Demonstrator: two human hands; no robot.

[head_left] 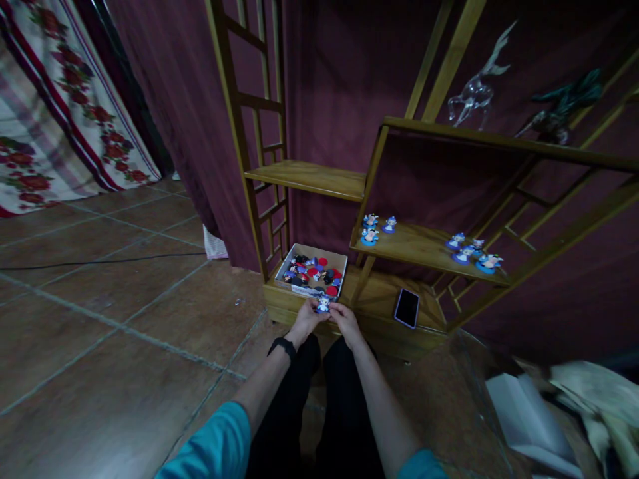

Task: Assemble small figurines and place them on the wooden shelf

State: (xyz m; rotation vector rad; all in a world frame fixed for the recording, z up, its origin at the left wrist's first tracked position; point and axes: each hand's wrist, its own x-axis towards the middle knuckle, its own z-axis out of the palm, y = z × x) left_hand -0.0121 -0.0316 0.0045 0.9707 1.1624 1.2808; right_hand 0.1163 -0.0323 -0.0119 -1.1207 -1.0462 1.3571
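Between my two hands is a small white and blue figurine (324, 305), held upright just in front of the box. My left hand (305, 320) grips its left side with closed fingers, and my right hand (345, 320) pinches it from the right near the base. Right behind them, a white cardboard box (285, 283) sits on the low wooden shelf, filled with several jumbled figurines on red, black and purple bases. On the raised shelf (414, 247) to the right, several similar figurines stand in two groups, among them a blue-based one (370, 237) at the left and another (488, 263) at the right.
A phone (407, 308) lies on the low shelf at the right. Higher up stand a clear glass deer (472, 100) and a dark green figure (559, 106). A pale box (532, 419) and cloth (604, 406) lie on the floor at right.
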